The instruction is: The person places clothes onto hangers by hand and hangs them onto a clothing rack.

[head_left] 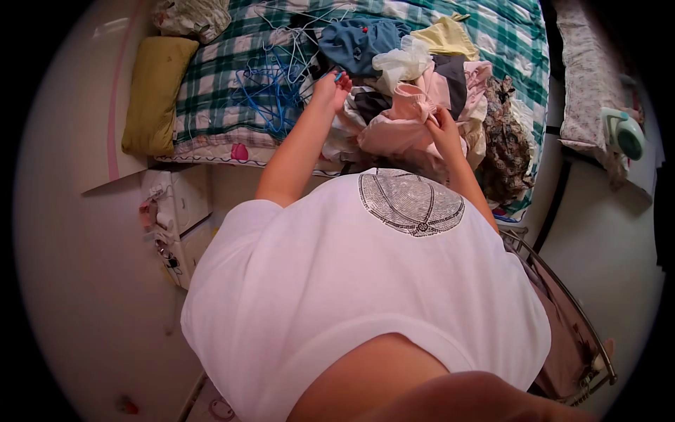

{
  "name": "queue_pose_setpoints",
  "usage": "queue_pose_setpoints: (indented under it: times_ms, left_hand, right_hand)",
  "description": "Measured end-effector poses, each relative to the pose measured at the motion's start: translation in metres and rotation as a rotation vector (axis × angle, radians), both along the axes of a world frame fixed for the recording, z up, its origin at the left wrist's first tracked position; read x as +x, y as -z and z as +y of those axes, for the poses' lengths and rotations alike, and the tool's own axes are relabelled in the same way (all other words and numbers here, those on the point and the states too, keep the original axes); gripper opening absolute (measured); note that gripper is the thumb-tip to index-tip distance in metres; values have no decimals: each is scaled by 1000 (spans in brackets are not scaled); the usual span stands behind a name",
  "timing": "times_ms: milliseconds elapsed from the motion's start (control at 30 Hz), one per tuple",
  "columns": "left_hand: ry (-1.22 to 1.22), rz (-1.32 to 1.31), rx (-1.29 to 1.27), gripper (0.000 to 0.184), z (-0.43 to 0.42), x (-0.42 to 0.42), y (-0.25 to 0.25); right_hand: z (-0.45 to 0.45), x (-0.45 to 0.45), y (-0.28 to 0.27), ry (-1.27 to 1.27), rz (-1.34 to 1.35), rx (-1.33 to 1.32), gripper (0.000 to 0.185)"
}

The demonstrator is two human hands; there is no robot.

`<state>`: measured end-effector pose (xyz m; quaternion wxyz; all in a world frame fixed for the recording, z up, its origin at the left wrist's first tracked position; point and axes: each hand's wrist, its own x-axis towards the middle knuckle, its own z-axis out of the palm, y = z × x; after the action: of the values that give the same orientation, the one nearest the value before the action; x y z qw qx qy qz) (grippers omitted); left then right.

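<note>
In the head view, my right hand pinches the gathered edge of a pink garment, which lies bunched on the bed in front of me. My left hand is to the left of that garment, palm turned up and fingers curled. A small blue thing shows at its fingers, too small to name. Just left of this hand lies a tangle of blue wire hangers. Beyond both hands are a blue-grey garment, a sheer white piece and a yellow garment.
A green plaid quilt covers the bed. An olive pillow rests at its left edge, and a brown patterned garment lies on the right. Farther right stands a white and green appliance. A metal rail curves at lower right.
</note>
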<state>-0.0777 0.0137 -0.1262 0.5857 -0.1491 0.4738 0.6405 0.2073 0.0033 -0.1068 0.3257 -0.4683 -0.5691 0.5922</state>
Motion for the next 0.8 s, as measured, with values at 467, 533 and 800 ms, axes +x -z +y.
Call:
queue_pose_setpoints:
  times_ms: [467,533,800]
  left_hand:
    - [315,128,-199,14,-57,41,45]
    - [397,186,-207,13,-66,49,28]
    - [794,428,-107,21,-91,78,-16]
  right_hand:
    - [-24,9,7,48,-701,632,46]
    - [-21,-11,-1,-11,-628,802,45]
    - [-9,-119,21,-373,103,-789,29]
